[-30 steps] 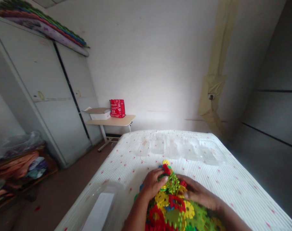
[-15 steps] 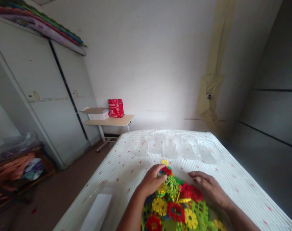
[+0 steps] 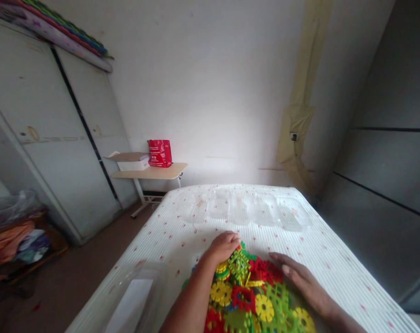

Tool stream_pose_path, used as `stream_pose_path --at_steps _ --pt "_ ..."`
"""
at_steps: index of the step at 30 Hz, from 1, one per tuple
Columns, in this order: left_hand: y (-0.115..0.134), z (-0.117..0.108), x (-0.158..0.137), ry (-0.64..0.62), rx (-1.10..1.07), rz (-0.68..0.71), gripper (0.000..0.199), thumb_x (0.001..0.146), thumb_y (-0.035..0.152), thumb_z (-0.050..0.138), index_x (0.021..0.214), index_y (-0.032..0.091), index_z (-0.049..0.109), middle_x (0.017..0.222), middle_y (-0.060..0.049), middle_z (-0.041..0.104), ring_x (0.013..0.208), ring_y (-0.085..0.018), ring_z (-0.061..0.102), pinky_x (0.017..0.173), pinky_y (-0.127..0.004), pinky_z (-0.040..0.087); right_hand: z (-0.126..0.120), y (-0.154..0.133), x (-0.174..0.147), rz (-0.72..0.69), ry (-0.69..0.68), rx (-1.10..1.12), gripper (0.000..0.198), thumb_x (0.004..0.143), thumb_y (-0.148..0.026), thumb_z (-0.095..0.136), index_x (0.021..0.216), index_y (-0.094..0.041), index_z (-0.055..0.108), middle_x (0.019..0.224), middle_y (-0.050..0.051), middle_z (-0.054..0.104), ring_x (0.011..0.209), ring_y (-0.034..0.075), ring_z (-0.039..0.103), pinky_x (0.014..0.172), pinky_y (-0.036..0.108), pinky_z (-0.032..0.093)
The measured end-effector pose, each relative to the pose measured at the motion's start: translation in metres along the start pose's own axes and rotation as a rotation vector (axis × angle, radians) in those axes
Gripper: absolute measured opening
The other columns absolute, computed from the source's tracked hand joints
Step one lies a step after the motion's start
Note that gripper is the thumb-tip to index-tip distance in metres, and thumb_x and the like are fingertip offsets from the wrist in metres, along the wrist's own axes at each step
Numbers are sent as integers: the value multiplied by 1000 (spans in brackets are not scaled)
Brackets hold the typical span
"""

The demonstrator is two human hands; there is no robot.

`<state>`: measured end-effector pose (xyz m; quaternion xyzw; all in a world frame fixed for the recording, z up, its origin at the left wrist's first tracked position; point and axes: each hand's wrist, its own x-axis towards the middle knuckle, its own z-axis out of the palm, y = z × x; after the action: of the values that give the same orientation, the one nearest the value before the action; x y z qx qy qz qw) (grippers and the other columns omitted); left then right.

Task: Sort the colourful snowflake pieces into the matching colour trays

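A heap of plastic interlocking toy pieces [image 3: 243,296] lies in front of me, with yellow flower discs, red squares and green lattice shapes. My left hand [image 3: 225,245] is at the far left corner of the heap, its fingers curled together. Whatever it may hold is hidden by the fingers. Along the right side of the heap rests my right hand [image 3: 303,280], fingers stretched out and thumb apart, with nothing in it. A yellow flower disc [image 3: 264,308] lies flat on the near part of the heap.
Several clear plastic trays [image 3: 239,210] stand in a row across the far end of the white spotted cover [image 3: 171,249]. A clear container with a white sheet [image 3: 130,305] is at the near left. Beyond stands a small table [image 3: 150,172] with a red bag [image 3: 160,154].
My left hand has closed its fingers at the top of the heap; the loose yellow disc beyond it no longer shows. My right hand stays beside the heap. The view has shifted slightly.
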<state>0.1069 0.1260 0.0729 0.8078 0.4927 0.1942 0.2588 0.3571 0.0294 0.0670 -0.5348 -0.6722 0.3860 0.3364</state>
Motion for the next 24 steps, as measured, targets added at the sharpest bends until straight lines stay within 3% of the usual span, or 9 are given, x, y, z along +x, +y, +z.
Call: stream_pose_path --at_steps 4,8,12,15,17,20,22,24 --pt "5 -8 -14 -31 -34 11 39 88 40 33 92 20 66 95 -1 69 89 -16 60 83 -23 43 6 -17 -15 -63 -93 20 44 87 -49 41 118 -24 58 127 6 56 119 25 48 104 43 33" --pt "9 -17 -23 -23 -61 22 43 89 41 29 89 19 66 90 -1 70 84 -15 60 78 -23 45 8 -18 -19 -50 -62 34 47 87 -51 39 118 -21 58 126 8 56 118 26 48 104 45 33" --pt "19 -30 -40 52 -87 57 39 90 38 30 98 21 64 101 -2 67 94 -14 59 86 -23 43 2 -4 -14 -26 41 -44 52 85 -53 41 122 -19 56 129 10 53 121 27 45 104 48 32" --pt "25 -40 -65 158 -110 73 36 89 37 33 107 23 62 110 -3 65 102 -14 57 93 -24 40 -2 -9 -12 -115 56 -180 48 85 -48 46 123 -21 55 129 10 54 119 27 48 101 46 37" --pt "25 -42 -85 233 -122 48 35 89 36 35 107 23 62 110 -3 65 104 -14 57 93 -25 41 -3 -34 -15 -255 51 -263 44 87 -41 45 127 -23 50 129 9 54 117 24 50 99 42 41" --pt "18 -40 -111 349 -130 -18 34 90 36 34 104 23 62 106 -4 67 98 -14 60 89 -25 45 -8 -97 -29 -562 6 -316 47 92 -25 38 138 -31 31 130 4 53 113 16 54 92 32 49" --pt "9 -35 -122 425 -118 -61 34 90 37 35 103 22 62 103 -4 68 96 -15 61 86 -26 47 -15 -135 -46 -745 -41 -325 53 90 -25 42 140 -35 25 129 1 54 113 16 54 90 30 51" --pt "1 -30 -127 498 -99 -95 34 89 38 36 101 21 63 101 -5 69 95 -16 62 85 -27 48 -20 -145 -69 -790 -42 -316 52 89 -31 45 137 -40 29 126 -3 56 115 19 53 93 32 49"
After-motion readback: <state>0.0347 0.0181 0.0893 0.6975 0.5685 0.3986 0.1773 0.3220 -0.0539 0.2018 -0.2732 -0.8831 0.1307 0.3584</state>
